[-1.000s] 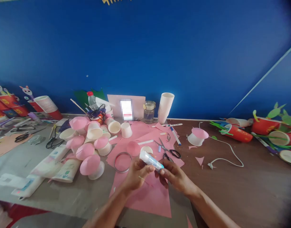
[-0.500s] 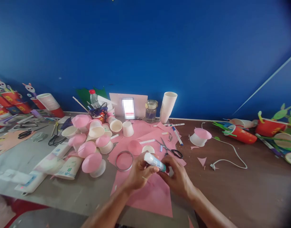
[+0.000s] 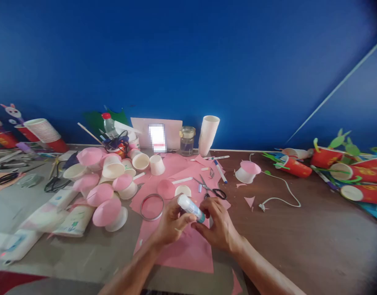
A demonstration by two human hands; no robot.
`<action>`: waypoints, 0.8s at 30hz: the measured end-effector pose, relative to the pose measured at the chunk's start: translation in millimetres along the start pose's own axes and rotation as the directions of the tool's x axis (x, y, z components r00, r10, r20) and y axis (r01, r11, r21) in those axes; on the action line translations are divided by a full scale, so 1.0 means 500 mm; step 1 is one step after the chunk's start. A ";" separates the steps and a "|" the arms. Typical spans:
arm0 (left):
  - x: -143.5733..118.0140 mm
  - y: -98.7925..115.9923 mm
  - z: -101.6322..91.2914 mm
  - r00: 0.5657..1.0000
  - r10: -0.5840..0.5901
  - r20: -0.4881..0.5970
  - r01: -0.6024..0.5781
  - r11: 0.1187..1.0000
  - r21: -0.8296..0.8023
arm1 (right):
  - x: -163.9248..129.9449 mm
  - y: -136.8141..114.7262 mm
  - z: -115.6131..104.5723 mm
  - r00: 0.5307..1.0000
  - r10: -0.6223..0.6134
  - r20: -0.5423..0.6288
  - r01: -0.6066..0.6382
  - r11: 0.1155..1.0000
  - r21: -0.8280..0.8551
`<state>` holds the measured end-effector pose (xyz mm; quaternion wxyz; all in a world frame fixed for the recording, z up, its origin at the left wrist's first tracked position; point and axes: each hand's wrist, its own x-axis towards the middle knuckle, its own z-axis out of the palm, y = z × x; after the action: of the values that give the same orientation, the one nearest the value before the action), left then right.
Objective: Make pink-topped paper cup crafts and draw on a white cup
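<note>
My left hand is wrapped round a white glue stick, which is tilted with its teal end towards my right hand. The fingers of my right hand are closed at that teal end. Pink paper lies under both hands. Just left of my left hand is a round ring, perhaps a tape roll. Beyond the hands lie a pink paper disc, a small white round piece and black-handled scissors.
White cups with pink paper tops crowd the left. Tissue packs lie in front of them. A phone, a jar and stacked white cups stand by the wall. One pink-topped cup, a white cable and red cups are on the right.
The view has shifted a little to the right, so things appear further left. Both hands stay on the glue stick, with only slight finger movement.
</note>
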<state>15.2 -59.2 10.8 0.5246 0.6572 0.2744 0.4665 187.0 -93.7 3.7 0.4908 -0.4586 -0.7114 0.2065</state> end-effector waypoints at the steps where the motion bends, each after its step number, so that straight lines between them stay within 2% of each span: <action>1: 0.000 0.001 0.000 1.000 0.018 0.003 -0.018 1.000 -0.009 | 0.002 -0.004 -0.005 0.997 0.001 0.072 -0.006 0.998 0.069; 4: -0.003 -0.003 -0.003 0.998 0.039 0.041 -0.036 0.997 -0.070 | 0.006 -0.013 -0.018 0.936 0.052 0.347 -0.153 0.950 0.272; 5: -0.004 -0.007 -0.005 0.998 0.040 0.042 -0.038 0.998 -0.050 | 0.006 -0.013 -0.018 0.921 0.073 0.384 -0.189 0.943 0.274; 6: -0.006 -0.011 -0.006 0.998 0.044 0.036 -0.043 0.999 -0.015 | 0.005 -0.012 -0.016 0.925 0.093 0.367 -0.189 0.954 0.235; 7: -0.007 -0.015 -0.008 0.998 0.048 0.031 -0.049 0.998 0.030 | 0.004 -0.010 -0.012 0.948 0.100 0.303 -0.155 0.974 0.166; 9: -0.008 -0.019 -0.010 0.998 0.056 0.028 -0.058 0.993 0.103 | 0.002 -0.008 -0.002 0.993 0.055 0.107 -0.055 0.998 -0.006; 10: -0.008 -0.019 -0.011 0.998 0.055 0.033 -0.058 0.991 0.118 | 0.002 -0.008 0.001 0.999 0.018 0.050 -0.015 0.999 -0.052; 12: -0.007 -0.014 -0.012 0.998 0.052 0.039 -0.056 0.991 0.118 | 0.004 -0.012 -0.002 0.996 -0.022 0.086 0.021 1.000 0.009; 14: -0.005 -0.007 -0.013 0.998 0.058 0.032 -0.061 0.992 0.114 | 0.010 -0.016 -0.011 0.970 -0.043 0.240 -0.001 0.984 0.179; 16: -0.004 -0.004 -0.013 0.998 0.062 0.029 -0.065 0.990 0.124 | 0.014 -0.017 -0.018 0.937 -0.047 0.346 -0.043 0.967 0.249; 18: -0.003 -0.009 -0.011 0.998 0.061 0.025 -0.064 0.989 0.134 | 0.013 -0.012 -0.014 0.962 -0.029 0.273 -0.006 0.992 0.127; 20: -0.004 -0.018 -0.009 0.998 0.057 0.012 -0.058 0.987 0.148 | 0.008 -0.005 -0.001 0.994 -0.078 0.075 0.085 0.991 -0.105; 21: -0.004 -0.023 -0.008 0.999 0.052 0.003 -0.052 0.987 0.155 | 0.005 -0.002 0.007 0.992 -0.123 0.011 0.123 0.973 -0.195; 22: -0.004 -0.027 -0.007 0.999 0.045 -0.001 -0.044 0.986 0.160 | 0.003 0.000 0.013 0.988 -0.156 -0.012 0.149 0.959 -0.243; 24: -0.003 -0.031 -0.005 1.000 0.024 -0.007 -0.022 0.984 0.178 | 0.001 0.003 0.018 0.989 -0.145 0.016 0.145 0.966 -0.213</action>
<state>14.2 -54.8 -4.2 0.4571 0.7024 0.3096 0.4493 179.7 -91.1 -0.9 0.4525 -0.4555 -0.7610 0.0926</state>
